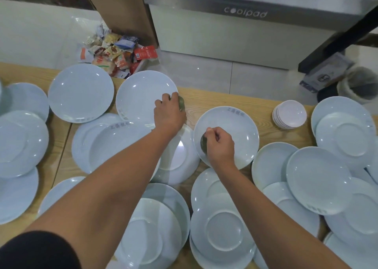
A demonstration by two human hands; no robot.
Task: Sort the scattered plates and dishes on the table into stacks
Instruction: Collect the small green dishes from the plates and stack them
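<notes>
Pale blue-white everywhere, on tan wood!
Plates (80, 93) gleam a plain pale blue-white, and a few carry grey lettering near the rim. The table (221, 101) shows light tan woodgrain. The bowl stack (289, 114) is white with a pinkish tint. Left saucer (181, 105) and right saucer (204, 144) are both dull olive-green. The sleeve (36, 250) is black, the box (122, 9) brown. Wrappers (118, 54) flash red, yellow, orange and blue. The cabinet (225, 33) is silver-grey with pale lettering, the beam (337, 37) black.
</notes>
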